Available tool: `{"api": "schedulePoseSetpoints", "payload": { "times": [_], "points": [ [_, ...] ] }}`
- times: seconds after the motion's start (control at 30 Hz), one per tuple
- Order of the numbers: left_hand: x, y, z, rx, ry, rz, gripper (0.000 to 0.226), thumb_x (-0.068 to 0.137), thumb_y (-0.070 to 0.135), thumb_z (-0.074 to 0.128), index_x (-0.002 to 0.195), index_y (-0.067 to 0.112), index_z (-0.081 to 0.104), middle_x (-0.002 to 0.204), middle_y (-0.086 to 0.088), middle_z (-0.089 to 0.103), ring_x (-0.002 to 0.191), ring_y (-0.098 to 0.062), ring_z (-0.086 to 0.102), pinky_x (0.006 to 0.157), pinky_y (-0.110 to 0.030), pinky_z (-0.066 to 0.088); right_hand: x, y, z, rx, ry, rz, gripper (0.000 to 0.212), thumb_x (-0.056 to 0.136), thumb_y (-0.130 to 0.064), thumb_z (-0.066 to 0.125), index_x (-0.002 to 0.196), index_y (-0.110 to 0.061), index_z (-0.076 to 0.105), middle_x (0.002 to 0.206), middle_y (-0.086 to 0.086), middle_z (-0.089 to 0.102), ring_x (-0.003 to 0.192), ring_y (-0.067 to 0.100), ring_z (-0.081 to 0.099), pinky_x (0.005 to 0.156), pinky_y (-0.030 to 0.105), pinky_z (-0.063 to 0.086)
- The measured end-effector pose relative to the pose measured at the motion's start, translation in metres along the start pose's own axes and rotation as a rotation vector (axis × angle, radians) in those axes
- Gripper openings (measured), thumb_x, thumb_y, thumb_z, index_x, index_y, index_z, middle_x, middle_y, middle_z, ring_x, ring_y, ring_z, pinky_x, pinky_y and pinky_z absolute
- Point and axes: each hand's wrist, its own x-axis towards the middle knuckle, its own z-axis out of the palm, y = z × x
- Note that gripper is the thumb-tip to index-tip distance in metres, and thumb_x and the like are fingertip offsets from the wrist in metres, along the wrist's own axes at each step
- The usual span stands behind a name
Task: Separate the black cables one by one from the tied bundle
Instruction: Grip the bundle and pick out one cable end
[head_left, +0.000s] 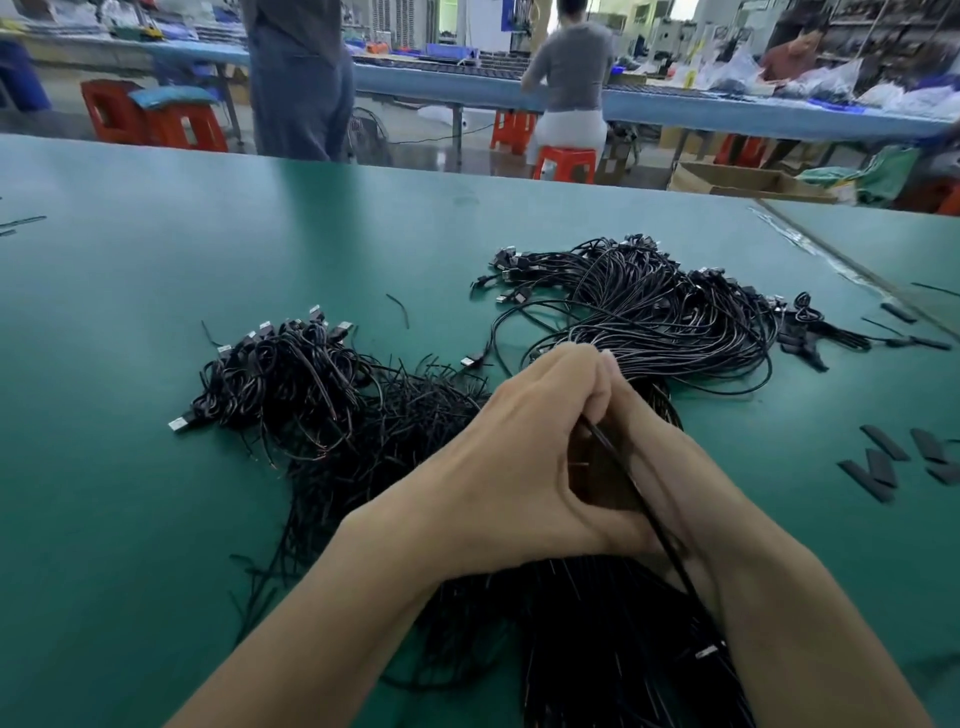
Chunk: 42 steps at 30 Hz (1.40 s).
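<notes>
Cable (639, 499) crosses the bundle (597, 649) at the desk's (156, 467) near edge; curled left hand (519, 457) pinches it, right hand (670, 457) grip unclear

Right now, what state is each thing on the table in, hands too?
left hand, curled, pinching the single cable.
right hand, fingertips against left hand, grip hidden.
single cable, straight, slanting between hands.
left pile, loose, tangled.
far bundle, looped, lying flat.
sleeve pieces, scattered flat.
</notes>
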Motion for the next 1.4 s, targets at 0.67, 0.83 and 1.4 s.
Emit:
{"api": "schedulePoseSetpoints", "payload": {
  "times": [0.67,0.83,1.4],
  "points": [
    [-0.008,-0.054,-0.012,0.118,0.453,-0.401,0.036,0.099,0.042,0.048,0.110,0.019,0.074,0.119,0.006,0.063,0.116,-0.006,0.057,0.102,-0.023,0.044,-0.063,-0.028,-0.011,-0.279,-0.534,-0.373,0.019,0.096,-0.008,0.058,0.095,-0.023,0.071,0.094,0.006,0.075,0.069,0.016,0.069,0.054,0.020,0.048],
    [0.001,-0.044,-0.025,-0.032,0.933,-0.351,0.041,0.105,0.046,0.037,0.078,0.025,0.058,0.085,0.008,0.070,0.085,-0.006,0.069,0.079,-0.024,0.052,-0.045,-0.018,-0.028,-0.461,0.022,-0.439,0.038,0.097,0.007,0.049,0.080,-0.022,0.066,0.079,0.004,0.072,0.046,0.001,0.051,0.044,0.008,0.035],
    [-0.004,-0.028,-0.040,0.469,0.787,-0.363,0.042,0.086,0.052,0.071,0.059,0.024,0.056,0.047,0.010,0.048,0.044,-0.010,0.044,0.050,-0.024,0.031,-0.032,-0.023,-0.075,-0.501,0.706,-0.437,0.026,0.102,-0.018,0.053,0.079,-0.028,0.063,0.062,-0.010,0.050,0.054,0.009,0.037,0.052,0.028,0.032]
  ]
}}
